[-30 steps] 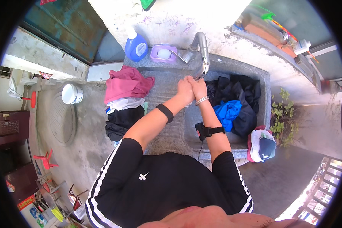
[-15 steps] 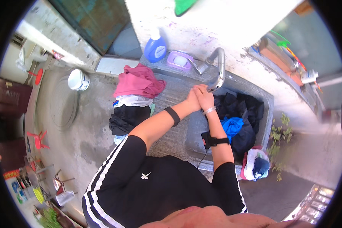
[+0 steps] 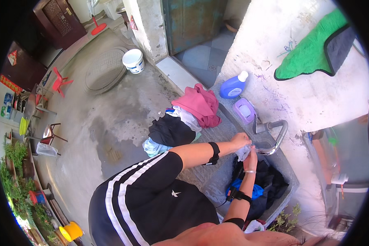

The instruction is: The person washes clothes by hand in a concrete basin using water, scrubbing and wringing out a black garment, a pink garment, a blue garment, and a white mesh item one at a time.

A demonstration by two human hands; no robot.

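Observation:
My left hand [image 3: 240, 141] and my right hand [image 3: 250, 159] are close together beneath the curved metal faucet [image 3: 280, 137]. A small, pale greyish cloth [image 3: 242, 153] is bunched between them, and the fingers of both are closed on it. Below and to the right, the stone sink [image 3: 292, 180] holds dark wet clothes [image 3: 277, 181] and a bright blue cloth [image 3: 256, 191]. My right forearm crosses over the basin and hides part of them. The faucet's spout ends just right of my fingers.
Left of the sink lies a clothes pile with a pink garment [image 3: 197, 105] and a black one [image 3: 171, 130]. A blue detergent bottle [image 3: 232, 87] and a purple soap dish [image 3: 244, 110] stand along the back ledge. A green towel [image 3: 309, 47] hangs on the wall; a white bucket [image 3: 133, 61] stands beyond.
My view has turned, so the scene sits differently. My hands were clasped together beside the spout; now they are slightly apart and the pale cloth shows between them.

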